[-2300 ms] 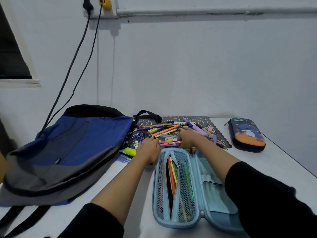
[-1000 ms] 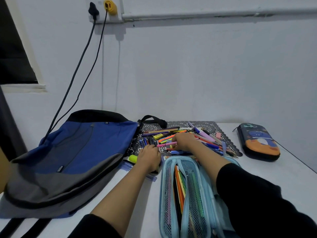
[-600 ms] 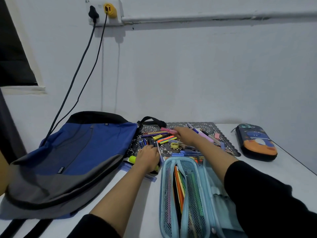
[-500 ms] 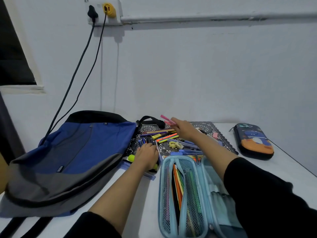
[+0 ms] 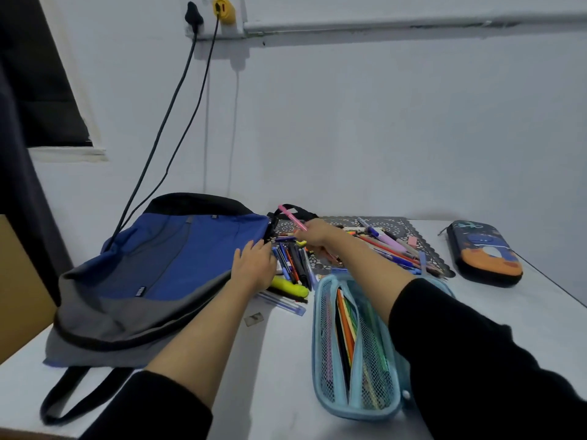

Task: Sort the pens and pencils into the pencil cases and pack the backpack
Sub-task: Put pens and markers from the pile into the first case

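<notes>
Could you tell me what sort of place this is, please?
Probably a study desk in a home or dorm room: a white table against a plain wall, a wall socket with two plugs, and a backpack beside loose pens.

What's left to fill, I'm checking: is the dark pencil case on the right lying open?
No: the dark pencil case lies closed on the table, off to the side of the pens.

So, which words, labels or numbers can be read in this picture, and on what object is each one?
No text is legible.
Small label on the blue backpack: white letters, too blurred to read.
Pens and dark pencil case: any print is too small to tell.
</notes>
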